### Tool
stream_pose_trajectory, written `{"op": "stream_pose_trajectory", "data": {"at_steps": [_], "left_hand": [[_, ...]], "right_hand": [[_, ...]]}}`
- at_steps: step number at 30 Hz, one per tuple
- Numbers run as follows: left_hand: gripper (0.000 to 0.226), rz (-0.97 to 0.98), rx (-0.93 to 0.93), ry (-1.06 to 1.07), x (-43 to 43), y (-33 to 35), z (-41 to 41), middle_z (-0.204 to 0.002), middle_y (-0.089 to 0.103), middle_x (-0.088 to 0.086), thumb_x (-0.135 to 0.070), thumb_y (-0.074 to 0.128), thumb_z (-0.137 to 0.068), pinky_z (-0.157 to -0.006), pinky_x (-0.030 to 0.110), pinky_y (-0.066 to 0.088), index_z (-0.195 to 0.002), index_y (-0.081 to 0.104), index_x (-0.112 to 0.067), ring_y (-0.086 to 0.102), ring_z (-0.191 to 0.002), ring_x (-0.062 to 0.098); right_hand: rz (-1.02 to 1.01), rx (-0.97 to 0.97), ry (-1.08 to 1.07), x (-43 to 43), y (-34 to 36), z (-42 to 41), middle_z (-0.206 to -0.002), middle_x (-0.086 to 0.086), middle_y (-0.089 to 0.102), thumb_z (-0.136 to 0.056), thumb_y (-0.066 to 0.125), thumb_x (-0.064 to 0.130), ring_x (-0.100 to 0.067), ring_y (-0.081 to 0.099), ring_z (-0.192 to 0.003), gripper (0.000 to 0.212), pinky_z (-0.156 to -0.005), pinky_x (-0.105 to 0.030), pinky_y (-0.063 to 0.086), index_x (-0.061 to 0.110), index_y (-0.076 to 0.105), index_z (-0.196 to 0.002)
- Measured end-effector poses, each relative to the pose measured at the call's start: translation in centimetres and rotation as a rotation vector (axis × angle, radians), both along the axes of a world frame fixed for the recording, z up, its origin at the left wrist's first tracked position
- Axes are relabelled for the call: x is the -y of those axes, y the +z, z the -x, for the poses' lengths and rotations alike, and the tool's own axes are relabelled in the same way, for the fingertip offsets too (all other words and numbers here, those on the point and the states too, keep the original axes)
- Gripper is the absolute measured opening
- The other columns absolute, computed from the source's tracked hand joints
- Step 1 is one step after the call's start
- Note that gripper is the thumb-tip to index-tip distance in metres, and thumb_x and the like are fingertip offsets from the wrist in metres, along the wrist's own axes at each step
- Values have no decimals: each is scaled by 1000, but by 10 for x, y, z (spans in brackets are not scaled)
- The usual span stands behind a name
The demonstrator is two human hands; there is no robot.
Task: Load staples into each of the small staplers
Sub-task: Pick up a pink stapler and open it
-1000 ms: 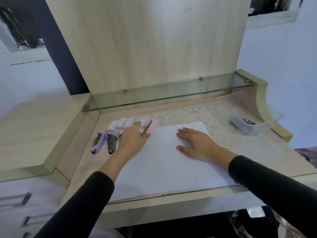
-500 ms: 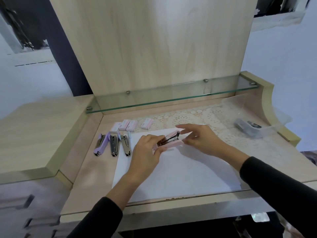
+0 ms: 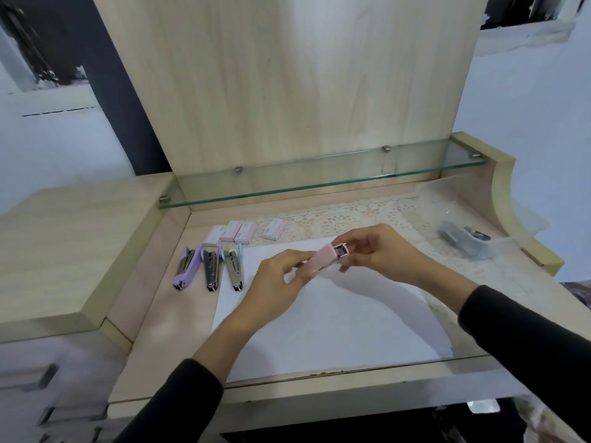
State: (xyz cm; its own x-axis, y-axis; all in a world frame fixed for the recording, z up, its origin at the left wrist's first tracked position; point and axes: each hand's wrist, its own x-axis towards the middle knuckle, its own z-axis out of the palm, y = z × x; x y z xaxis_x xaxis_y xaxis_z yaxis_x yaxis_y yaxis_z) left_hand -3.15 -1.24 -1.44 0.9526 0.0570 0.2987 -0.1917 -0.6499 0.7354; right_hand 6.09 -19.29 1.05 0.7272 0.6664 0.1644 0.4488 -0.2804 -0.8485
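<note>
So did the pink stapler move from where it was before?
Yes. The pink stapler left its place by the staple boxes, coming nearer and to the right; the left hand and right hand now hold it over the white paper.

The desk [image 3: 150, 314] is pale, matt wood grain. The shelf [image 3: 319, 184] is clear glass with a glossy edge. The white sheet [image 3: 335, 324] looks like smooth matt paper and lies on a lace mat [image 3: 345, 219]. The pink stapler [image 3: 321, 259] seems to be matt plastic. The three staplers [image 3: 211, 273] show shiny metal.

Home: wooden desk [image 3: 150, 302], lace mat [image 3: 345, 219]
</note>
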Motion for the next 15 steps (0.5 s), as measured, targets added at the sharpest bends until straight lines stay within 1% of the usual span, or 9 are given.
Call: {"op": "stream_pose_trajectory", "data": {"at_steps": [2,3,5,7,10,13,15], "left_hand": [[26,91,-18,22,2,4,-2,-106,65,-8,-18,64,-84,-87,13,43,-111,65,-19,59,-94,0],[24,166,-37,40,3,6,-3,-103,65,-8,-15,66,-83,-85,13,46,-106,66,-21,60,-92,-1],[22,289,-66,81,4,8,-6,-96,67,-6,-7,66,-81,-76,12,49,-98,67,-22,61,-81,-3],[21,297,-67,111,3,8,-8,-92,67,-4,-6,66,-82,-71,7,46,-97,67,-20,60,-75,-4],[20,295,-70,122,1,9,-11,-93,67,-4,-9,67,-82,-72,7,45,-100,67,-16,60,-74,-3],[20,313,-38,110,3,12,-11,-86,66,-8,-5,71,-77,-68,10,47,-86,67,-23,60,-71,0],[21,311,12,155,6,12,-10,-80,66,-7,-4,77,-69,-62,13,50,-78,65,-20,60,-69,4]], "right_hand": [[-11,-29,-6,-2,2,0,-64,-8,66,-78,67,2,-18,69,-68,16,-73,-22,51,6,69,-93],[-21,-47,-6,-4,3,0,-63,-5,65,-79,67,2,-19,68,-67,14,-74,-24,52,6,69,-92],[-55,-97,1,-6,6,1,-62,-6,63,-80,64,-1,-24,66,-66,14,-74,-29,56,3,68,-94],[-81,-134,1,-9,9,3,-63,-7,62,-81,62,-1,-27,64,-65,14,-72,-30,57,1,67,-94],[-92,-143,-6,-11,11,4,-62,-6,61,-83,61,1,-27,63,-65,11,-72,-31,58,4,67,-91],[-74,-158,-2,-11,14,4,-62,-4,58,-85,58,-1,-25,62,-65,16,-74,-33,58,3,65,-98],[-105,-213,-16,-11,15,5,-66,-5,59,-85,54,-6,-21,63,-64,24,-74,-34,59,1,61,-107]]}}
